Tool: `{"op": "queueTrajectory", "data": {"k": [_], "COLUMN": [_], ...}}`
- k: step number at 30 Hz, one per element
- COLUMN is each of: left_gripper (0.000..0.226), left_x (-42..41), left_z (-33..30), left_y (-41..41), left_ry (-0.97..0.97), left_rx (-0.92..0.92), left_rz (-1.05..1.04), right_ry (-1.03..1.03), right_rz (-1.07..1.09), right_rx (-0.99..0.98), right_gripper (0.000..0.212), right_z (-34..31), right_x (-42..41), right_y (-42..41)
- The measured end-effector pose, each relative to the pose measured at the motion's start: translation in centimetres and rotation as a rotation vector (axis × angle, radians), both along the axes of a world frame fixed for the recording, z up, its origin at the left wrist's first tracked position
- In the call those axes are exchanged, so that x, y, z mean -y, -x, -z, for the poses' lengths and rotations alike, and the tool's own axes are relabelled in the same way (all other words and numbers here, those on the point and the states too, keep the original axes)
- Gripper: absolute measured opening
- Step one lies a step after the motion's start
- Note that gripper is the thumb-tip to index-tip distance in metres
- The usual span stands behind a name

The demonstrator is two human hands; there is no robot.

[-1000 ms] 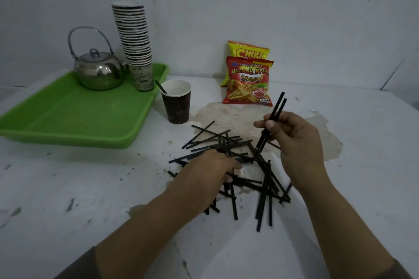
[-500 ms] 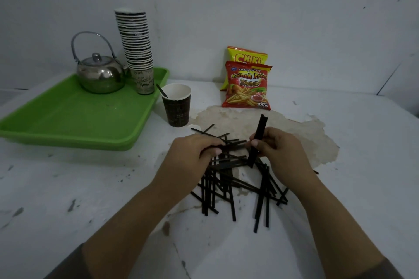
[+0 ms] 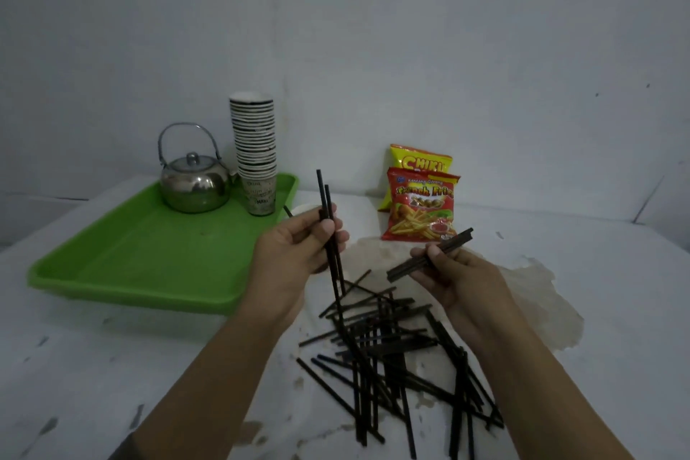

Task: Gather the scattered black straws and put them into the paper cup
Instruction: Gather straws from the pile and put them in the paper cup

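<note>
Thin, rigid black straws (image 3: 388, 355) lie crisscrossed in a loose pile on the white, stained table (image 3: 112, 366). Left hand (image 3: 295, 250) is closed around two straws held near upright. Right hand (image 3: 451, 273) pinches a small bundle, tilted. Paper cup (image 3: 300, 208) is mostly hidden behind the left hand, beside the glossy green tray (image 3: 130, 254).

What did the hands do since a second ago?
The left hand came up off the pile holding two straws upright. The right hand kept its bundle, now tilted flatter. Tray, kettle and snacks stayed put.
</note>
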State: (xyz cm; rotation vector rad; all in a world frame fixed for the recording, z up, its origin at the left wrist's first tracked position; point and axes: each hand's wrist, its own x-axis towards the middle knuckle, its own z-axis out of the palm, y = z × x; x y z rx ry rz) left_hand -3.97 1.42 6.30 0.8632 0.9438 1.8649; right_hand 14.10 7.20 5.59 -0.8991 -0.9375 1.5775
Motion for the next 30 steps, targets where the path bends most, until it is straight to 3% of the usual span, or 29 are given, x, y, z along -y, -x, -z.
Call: {"op": "queueTrajectory", "data": {"k": [4,9,14,18,24,26,30], "left_gripper": [0.016,0.015,0.014,0.022,0.074,0.076,0.059], "left_x": [-2.2,-4.5,-6.1,-6.7,-7.1,-7.0,-7.4], "left_z": [-2.4,-3.2,-2.8,-1.0,1.4,1.9,2.3], "left_y": [1.7,3.6,4.0,3.3,3.7,4.0,4.3], "left_ry": [-0.094,-0.181,-0.235,-0.215,-0.183,-0.152,-0.071], "left_rx": [-0.018,-0.035,-0.176,-0.292,-0.689,-0.763,-0.866], "left_rz": [-0.092,-0.303,-0.538,-0.592,-0.623,-0.592,-0.543], "right_ry": [-0.055,-0.312,-0.599,-0.712,-0.687,-0.701,-0.713], "right_rz": [0.107,0.359,0.543,0.547,0.351,0.305,0.223], "right_rx": [-0.138,-0.149,-0.042,0.218,0.553,0.606,0.675], "right_gripper": [0.009,0.014,0.062,0.07,0.062,0.061,0.056], "right_z": [-2.5,-4.4,-3.6,-1.1,1.9,2.1,1.8], "right_x": [-1.4,-2.1,-1.6,-2.7,-3.9,-4.1,-4.2], "right_y": [4.1,9.2,12.7,14.2,14.8,14.8,14.8]}}
